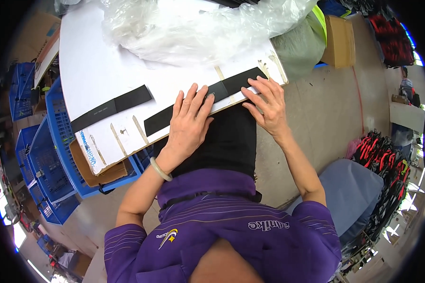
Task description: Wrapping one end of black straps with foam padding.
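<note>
A long black flat strip [159, 121] lies slantwise along the near edge of the white table [87, 61], with a greyish band across its middle. My left hand [190, 123] rests flat on the strip near that band, fingers stretched out and a pale bangle on the wrist. Toward the strip's right end lies my right hand [269, 107], its fingers spread and their tips on the strip. Neither hand grips anything. A second black strip [132, 97], also with a band round it, lies to the left on the tabletop.
Crumpled clear plastic [184, 33] covers the table's far side. Blue crates [52, 155] stand at the left, one holding a cardboard box [87, 162] below the table corner. A carton [340, 41] stands at the far right. Racks of black and red items [382, 160] line the right.
</note>
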### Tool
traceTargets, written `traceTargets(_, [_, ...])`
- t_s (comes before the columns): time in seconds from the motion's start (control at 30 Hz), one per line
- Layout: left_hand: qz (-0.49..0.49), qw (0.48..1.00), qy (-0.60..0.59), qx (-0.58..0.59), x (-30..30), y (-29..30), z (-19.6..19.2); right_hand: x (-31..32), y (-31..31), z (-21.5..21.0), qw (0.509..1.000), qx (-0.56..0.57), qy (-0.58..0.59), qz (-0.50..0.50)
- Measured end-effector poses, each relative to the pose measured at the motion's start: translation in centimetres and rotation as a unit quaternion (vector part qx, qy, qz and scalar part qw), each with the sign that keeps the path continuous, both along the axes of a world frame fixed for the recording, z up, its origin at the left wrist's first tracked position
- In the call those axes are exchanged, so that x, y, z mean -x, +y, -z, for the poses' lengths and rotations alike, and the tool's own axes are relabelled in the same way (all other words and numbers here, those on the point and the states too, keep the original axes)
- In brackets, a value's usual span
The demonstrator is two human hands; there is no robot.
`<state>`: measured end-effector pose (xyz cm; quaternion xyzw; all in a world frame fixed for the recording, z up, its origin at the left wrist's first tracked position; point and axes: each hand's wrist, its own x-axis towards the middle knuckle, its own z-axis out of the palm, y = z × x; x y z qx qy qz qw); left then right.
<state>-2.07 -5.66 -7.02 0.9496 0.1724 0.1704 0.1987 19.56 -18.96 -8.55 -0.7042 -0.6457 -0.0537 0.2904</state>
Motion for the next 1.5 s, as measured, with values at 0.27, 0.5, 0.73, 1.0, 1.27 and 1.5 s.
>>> traceTargets(0.27, [-0.066, 0.997, -0.019, -0.022, -1.8, -1.8, 0.4, 0.5, -0.6, 1.8, 0.998, -0.049, 0.013, 0.029])
traceTargets(0.5, [-0.089, 0.994, -0.021, -0.058, -2.3, -2.4, 1.2, 0.5, -0.5, 2.3, 0.998, -0.061, 0.012, 0.032])
traceTargets(0.73, [-0.104, 0.99, -0.032, -0.09, -2.7, -3.1, 2.1, 0.5, -0.6, 2.8, 0.996, -0.075, 0.006, 0.04])
traceTargets(1.0, [-0.118, 0.986, -0.045, -0.106, -3.0, -3.3, 2.2, 0.3, -0.3, 3.2, 0.996, -0.085, 0.01, 0.025])
traceTargets(1.27, [-0.129, 0.984, -0.053, -0.11, -3.2, -3.8, 2.5, 0.5, -0.2, 3.9, 0.994, -0.101, -0.006, 0.039])
traceTargets(1.5, [-0.131, 0.984, -0.057, -0.104, -3.1, -3.8, 2.5, 0.3, -0.3, 4.0, 0.995, -0.092, -0.001, 0.031])
